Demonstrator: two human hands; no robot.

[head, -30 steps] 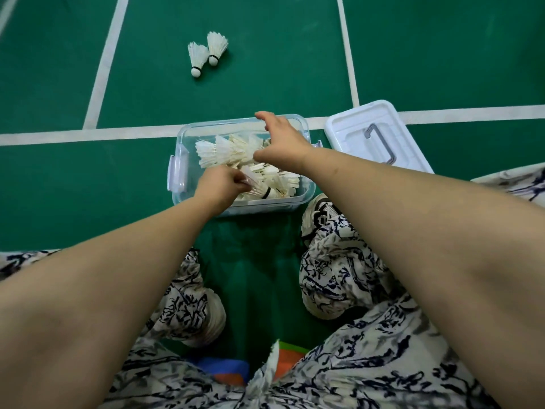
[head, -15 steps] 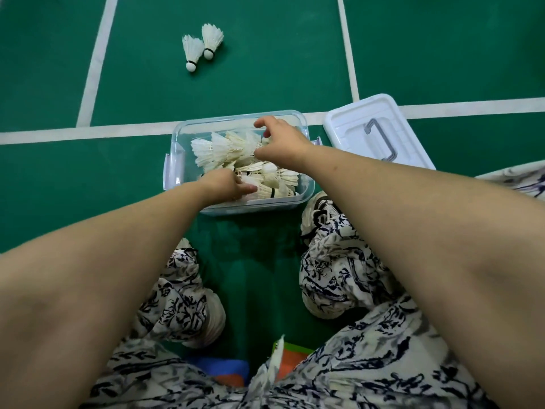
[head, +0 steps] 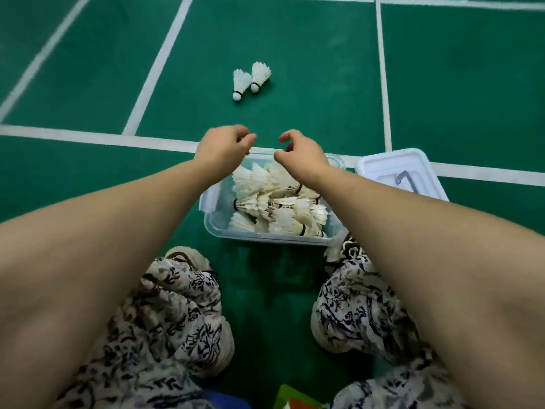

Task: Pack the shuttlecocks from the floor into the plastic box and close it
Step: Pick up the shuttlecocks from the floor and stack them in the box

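Observation:
A clear plastic box (head: 216, 228) stands open on the green floor in front of my feet, holding several white shuttlecocks (head: 277, 202). Its white lid (head: 380, 166) with a grey handle lies to the right of the box. Two white shuttlecocks (head: 250, 79) lie side by side on the floor beyond the box. My left hand (head: 221, 149) and my right hand (head: 300, 150) hover over the box's far edge, close together, fingers loosely curled and holding nothing.
White court lines (head: 97, 137) cross the green floor. My patterned trouser legs and shoes (head: 188, 290) sit close to the box's near side. A coloured object (head: 295, 399) shows at the bottom edge.
Both hands have lifted out of the box and moved forward past its far edge, empty. The view has tilted, so the box appears lower in the frame.

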